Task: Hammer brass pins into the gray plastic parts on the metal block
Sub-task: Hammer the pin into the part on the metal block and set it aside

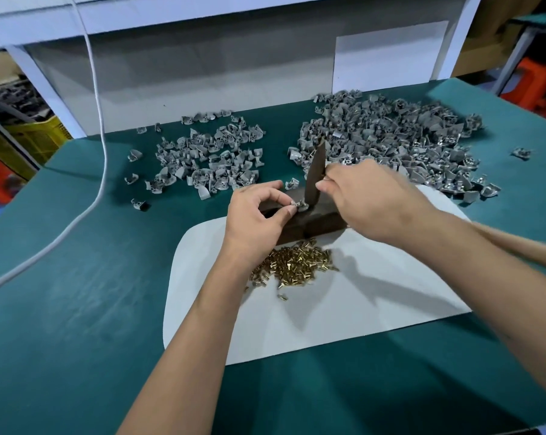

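A dark metal block (315, 224) lies at the far edge of a white mat (344, 309). My left hand (256, 215) pinches a small gray plastic part (298, 206) on top of the block. My right hand (369, 199) grips a flat dark metal bar (315, 171), held upright with its lower end on or just above that part. A heap of brass pins (293, 265) lies on the mat just in front of the block, partly hidden by my left wrist.
Two heaps of gray plastic parts lie behind the block: a smaller one (202, 158) at the left and a bigger one (400, 136) at the right. A white cable (100, 152) runs down the left of the green table (77, 309). A white panel (388, 54) stands behind.
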A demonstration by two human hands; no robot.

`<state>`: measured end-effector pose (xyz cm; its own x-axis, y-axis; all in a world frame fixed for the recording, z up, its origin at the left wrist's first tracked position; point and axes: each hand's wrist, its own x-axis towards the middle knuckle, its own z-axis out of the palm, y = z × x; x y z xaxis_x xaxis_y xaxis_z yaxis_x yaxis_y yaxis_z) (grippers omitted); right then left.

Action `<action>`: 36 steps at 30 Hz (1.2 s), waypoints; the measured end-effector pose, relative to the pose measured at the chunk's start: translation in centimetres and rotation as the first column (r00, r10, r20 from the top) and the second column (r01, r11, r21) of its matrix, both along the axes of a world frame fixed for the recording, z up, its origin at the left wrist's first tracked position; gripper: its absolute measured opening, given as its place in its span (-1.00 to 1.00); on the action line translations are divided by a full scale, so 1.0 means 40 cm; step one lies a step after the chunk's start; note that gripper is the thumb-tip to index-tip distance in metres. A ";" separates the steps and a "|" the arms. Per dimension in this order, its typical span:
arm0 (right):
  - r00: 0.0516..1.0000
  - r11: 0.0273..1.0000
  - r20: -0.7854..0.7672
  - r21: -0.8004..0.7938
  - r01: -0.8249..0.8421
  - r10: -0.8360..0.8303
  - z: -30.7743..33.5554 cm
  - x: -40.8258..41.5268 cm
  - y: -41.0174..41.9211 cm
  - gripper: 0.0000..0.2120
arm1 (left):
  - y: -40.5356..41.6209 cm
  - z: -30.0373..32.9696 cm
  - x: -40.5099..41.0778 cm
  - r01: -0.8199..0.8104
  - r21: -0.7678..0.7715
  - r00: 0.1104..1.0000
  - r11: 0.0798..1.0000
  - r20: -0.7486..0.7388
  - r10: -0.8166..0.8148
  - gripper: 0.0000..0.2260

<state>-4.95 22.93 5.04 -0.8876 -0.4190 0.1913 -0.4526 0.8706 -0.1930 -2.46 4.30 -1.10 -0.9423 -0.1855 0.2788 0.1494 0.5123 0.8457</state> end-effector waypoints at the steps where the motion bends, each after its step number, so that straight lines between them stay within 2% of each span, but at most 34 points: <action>1: 1.000 1.000 -0.017 0.007 -0.002 0.002 0.006 -0.004 0.013 -0.76 | -0.001 0.000 0.001 -0.005 -0.011 1.000 1.000 -0.002 0.005 -0.83; 4: 0.998 0.993 -0.036 -0.107 0.039 -0.043 0.009 -0.010 0.063 -0.72 | -0.001 0.001 0.006 -0.017 -0.022 1.000 1.000 -0.006 0.017 -0.79; 7: 0.984 0.962 0.000 -0.209 0.174 -0.178 0.001 -0.020 0.132 -0.70 | 0.001 0.000 0.006 -0.021 0.049 1.000 0.999 0.009 0.020 -0.84; 12: 0.911 0.909 0.005 -0.060 0.412 -0.412 -0.031 -0.003 0.202 -0.69 | 0.003 0.001 0.007 0.009 0.127 0.999 0.992 0.040 -0.014 -0.83; 17: 0.872 0.873 0.056 0.090 0.480 -0.485 -0.053 0.016 0.185 -0.76 | 0.009 0.008 0.013 0.034 0.129 0.998 0.991 0.045 -0.040 -0.82; 19: 0.877 0.874 0.004 0.079 0.479 -0.480 -0.049 0.017 0.173 -0.76 | 0.008 0.010 0.013 0.030 0.128 0.998 0.991 0.050 -0.036 -0.82; 21: 0.908 0.912 -0.078 -0.023 0.410 -0.411 -0.036 0.022 0.142 -0.79 | 0.007 0.011 0.013 0.031 0.125 0.998 0.992 0.047 -0.037 -0.83; 23: 0.965 0.964 -0.089 -0.127 0.235 -0.247 -0.021 0.027 0.093 -0.86 | 0.008 0.011 0.013 0.041 0.121 0.998 0.992 0.040 -0.046 -0.84; 26: 0.999 0.988 -0.004 -0.141 -0.054 0.054 -0.022 0.036 0.015 -0.75 | 0.010 0.013 0.012 0.069 0.103 0.997 0.992 0.027 -0.072 -0.81; 29: 0.985 0.974 -0.021 -0.143 -0.175 0.173 -0.033 0.029 -0.023 -0.81 | 0.004 0.008 0.008 0.099 0.091 0.995 0.991 -0.010 -0.099 -0.87; 30: 0.983 0.971 -0.031 -0.158 -0.182 0.179 -0.034 0.023 -0.025 -0.82 | 0.003 0.007 0.007 0.088 0.116 0.996 0.989 -0.028 -0.086 -0.92; 32: 0.992 0.974 -0.044 -0.188 -0.123 0.117 -0.025 0.007 -0.020 -0.82 | -0.004 0.003 0.002 -0.010 0.226 0.997 0.974 -0.077 0.028 -0.86; 36: 0.986 0.975 -0.020 -0.154 0.160 -0.165 -0.001 -0.056 0.020 -0.75 | -0.053 -0.014 -0.020 -0.253 0.488 0.930 0.835 -0.115 0.348 -0.77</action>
